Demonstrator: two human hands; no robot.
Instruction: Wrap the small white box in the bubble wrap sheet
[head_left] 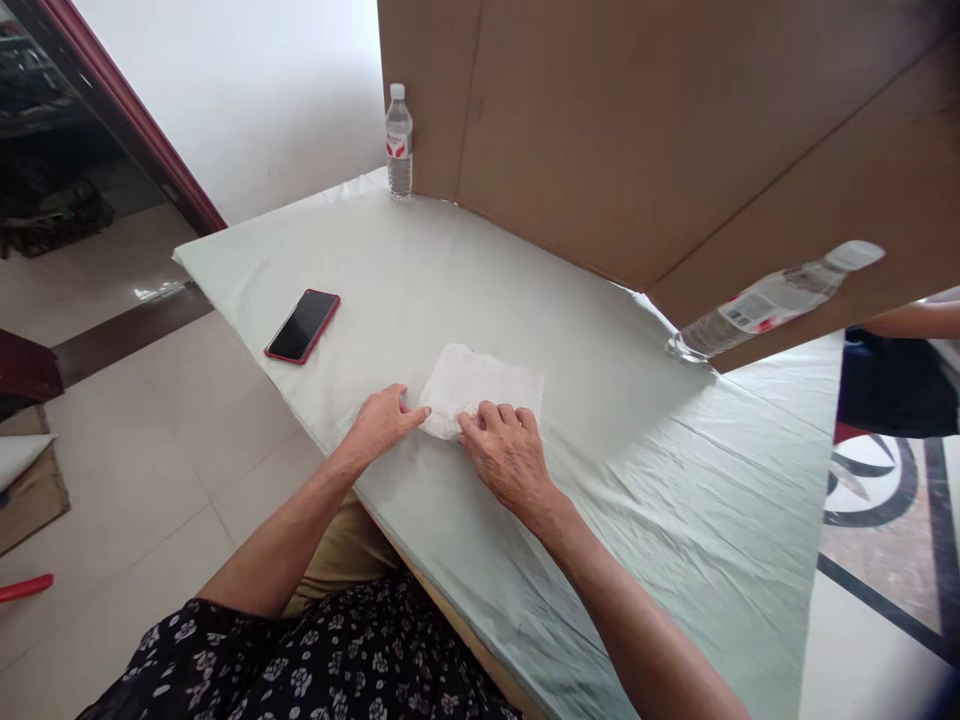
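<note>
A thin, crinkled white sheet [484, 378], perhaps a tissue, lies flat on the pale green cloth covering the table. My right hand [508, 450] rests over its near edge, fingers curled and thumb drawn in, gripping that edge. To the left, my left hand [384, 420] has its thumb stretched out to the sheet's left corner. The thumb stands apart from the fingers, and nothing is held in that hand. Part of the sheet is hidden under the right fingers.
A phone [304, 326] in a red case lies left of the sheet. Tall cardboard panels [555, 130] stand along the back. One water bottle [399, 145] stands at the far corner, another bottle [772, 305] at the right. Another person's arm [919, 320] shows at the right edge.
</note>
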